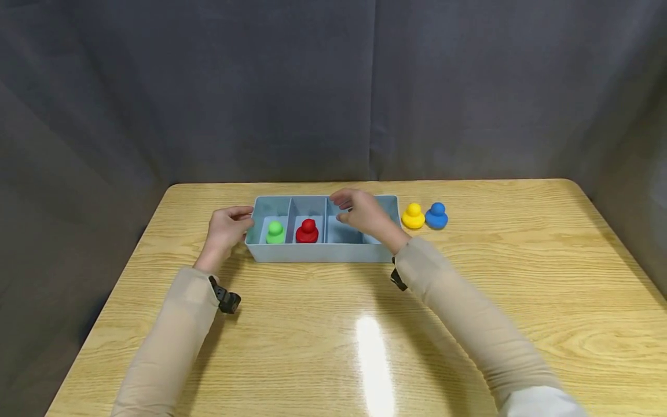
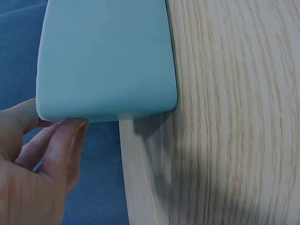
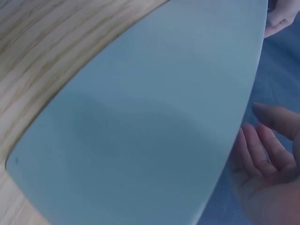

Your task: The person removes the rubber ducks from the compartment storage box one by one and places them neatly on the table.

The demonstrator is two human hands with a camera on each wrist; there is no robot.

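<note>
A long pale-blue plastic tray with three compartments (image 1: 318,252) sits toward the back of the light wooden table (image 1: 333,336). The left hand (image 1: 225,229) rests against the tray's left end, its fingers (image 2: 61,140) lightly bent and touching the wall there, not wrapped round anything. The right hand (image 1: 365,214) hovers over the tray's right compartment with its fingers (image 3: 265,150) loose and spread, holding nothing. A green rounded plastic peg (image 1: 275,231) stands in the left compartment and a red rounded plastic peg (image 1: 307,230) in the middle one. Just beside the tray's right end, on the table, a yellow rounded plastic peg (image 1: 413,216) and a blue rounded plastic peg (image 1: 436,215) stand close together.
</note>
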